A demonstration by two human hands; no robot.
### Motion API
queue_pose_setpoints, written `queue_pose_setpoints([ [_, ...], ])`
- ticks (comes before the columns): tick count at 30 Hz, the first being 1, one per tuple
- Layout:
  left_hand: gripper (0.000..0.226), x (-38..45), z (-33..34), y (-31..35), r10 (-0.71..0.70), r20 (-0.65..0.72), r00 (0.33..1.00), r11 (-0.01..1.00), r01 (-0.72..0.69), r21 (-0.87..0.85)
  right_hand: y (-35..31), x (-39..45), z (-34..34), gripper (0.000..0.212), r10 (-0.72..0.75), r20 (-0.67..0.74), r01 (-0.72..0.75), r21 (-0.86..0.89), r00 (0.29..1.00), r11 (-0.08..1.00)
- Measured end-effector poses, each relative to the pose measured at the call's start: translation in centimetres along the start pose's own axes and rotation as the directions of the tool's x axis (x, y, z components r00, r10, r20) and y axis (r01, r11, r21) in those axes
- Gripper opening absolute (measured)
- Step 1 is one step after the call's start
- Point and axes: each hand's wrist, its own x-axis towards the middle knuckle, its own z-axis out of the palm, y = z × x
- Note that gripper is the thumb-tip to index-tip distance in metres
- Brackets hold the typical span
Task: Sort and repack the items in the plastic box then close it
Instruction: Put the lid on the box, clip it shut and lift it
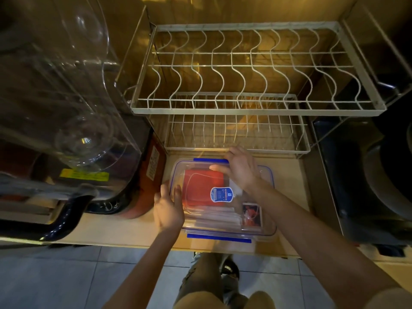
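A clear plastic box (266, 228) with blue clips sits on the wooden counter, its clear lid (200, 168) lying on top. Through the lid I see a red flat packet (200, 181), white packets (223, 214) and a small picture card (253, 215). A blue label (221, 194) is stuck on the lid. My left hand (168, 207) grips the box's left edge, thumb on the lid. My right hand (239, 168) presses on the far side of the lid, fingers curled over the far blue clip (209, 160).
A white wire dish rack (252, 70) with two tiers stands just behind the box. A large clear-lidded appliance (66, 108) fills the left side. A dark appliance (374, 175) stands at the right. The counter's front edge (156, 245) runs just below the box, with tiled floor beneath.
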Motion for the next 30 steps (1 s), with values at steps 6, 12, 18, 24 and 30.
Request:
queue_pose_setpoints([
  [6,0.044,-0.6,0.9,0.5,0.013,-0.005,1.000,1.000,-0.013,-0.020,-0.7,-3.9,-0.7,0.050,0.017,-0.056,-0.016,0.035,0.998,0.999],
  [12,0.046,-0.8,1.3,0.5,0.001,-0.018,1.000,1.000,-0.001,-0.031,-1.1,-11.9,1.3,0.055,-0.102,-0.188,0.122,0.100,0.977,0.987],
  [18,0.048,-0.7,1.2,0.3,0.027,-0.010,1.000,0.999,-0.028,-0.042,-1.2,-14.4,4.0,0.107,-0.113,0.129,0.145,-0.270,0.985,0.952],
  [24,0.046,-0.8,1.1,0.4,0.058,-0.014,0.998,0.996,-0.059,-0.074,-1.1,-14.4,4.1,0.093,-0.147,0.052,0.156,-0.301,0.988,0.941],
  [30,0.047,-0.7,1.1,0.1,0.061,-0.013,0.998,0.994,-0.062,-0.095,-0.5,-14.8,2.6,0.091,-0.226,0.139,0.238,-0.079,0.964,0.968],
])
